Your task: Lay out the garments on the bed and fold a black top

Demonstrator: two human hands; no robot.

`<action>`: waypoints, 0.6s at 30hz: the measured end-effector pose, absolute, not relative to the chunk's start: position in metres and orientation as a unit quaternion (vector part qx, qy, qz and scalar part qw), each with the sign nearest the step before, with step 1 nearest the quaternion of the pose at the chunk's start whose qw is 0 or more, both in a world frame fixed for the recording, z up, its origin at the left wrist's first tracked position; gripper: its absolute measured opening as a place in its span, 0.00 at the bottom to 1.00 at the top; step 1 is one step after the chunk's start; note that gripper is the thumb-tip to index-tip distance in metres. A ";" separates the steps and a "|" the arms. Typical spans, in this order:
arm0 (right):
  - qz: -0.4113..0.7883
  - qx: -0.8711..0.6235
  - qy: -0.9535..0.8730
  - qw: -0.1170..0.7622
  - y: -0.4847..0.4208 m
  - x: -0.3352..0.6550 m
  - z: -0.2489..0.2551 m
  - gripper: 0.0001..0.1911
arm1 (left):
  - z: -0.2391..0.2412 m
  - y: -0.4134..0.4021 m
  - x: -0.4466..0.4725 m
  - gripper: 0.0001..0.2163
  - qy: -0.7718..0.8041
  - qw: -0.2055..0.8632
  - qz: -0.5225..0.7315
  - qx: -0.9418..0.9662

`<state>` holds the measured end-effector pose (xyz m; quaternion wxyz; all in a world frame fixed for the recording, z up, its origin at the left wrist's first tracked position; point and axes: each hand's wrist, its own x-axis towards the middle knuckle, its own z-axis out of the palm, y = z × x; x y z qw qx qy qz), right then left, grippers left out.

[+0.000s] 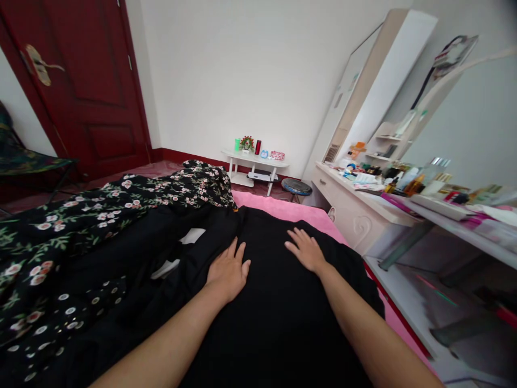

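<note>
A plain black garment [278, 318] lies spread over a pink bed sheet [301, 213]. My left hand [228, 271] rests flat on the garment with its fingers stretched out. My right hand [306, 249] lies flat on the same cloth a little further away, fingers spread. Neither hand holds anything. To the left lies a black garment with a floral print [133, 196], and below it a black cloth with round dots [52, 318].
A white dressing table [365, 207] crowded with cosmetics stands right of the bed, beside a mirror [464, 118]. A small white side table [254, 164] with small items is against the far wall, a round stool [297, 187] near it. A dark red door [86, 81] is at the left.
</note>
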<state>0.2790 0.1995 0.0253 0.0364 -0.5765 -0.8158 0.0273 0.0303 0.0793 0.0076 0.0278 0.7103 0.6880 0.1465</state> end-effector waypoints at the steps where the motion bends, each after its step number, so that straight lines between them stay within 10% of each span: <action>1: 0.030 -0.628 -0.777 0.032 0.209 0.283 0.019 0.32 | 0.007 0.079 0.029 0.26 0.688 0.028 0.146 0.710; 18: 0.032 -0.607 -0.789 0.087 0.214 0.285 0.005 0.29 | 0.011 0.204 0.048 0.23 0.542 0.028 0.139 0.829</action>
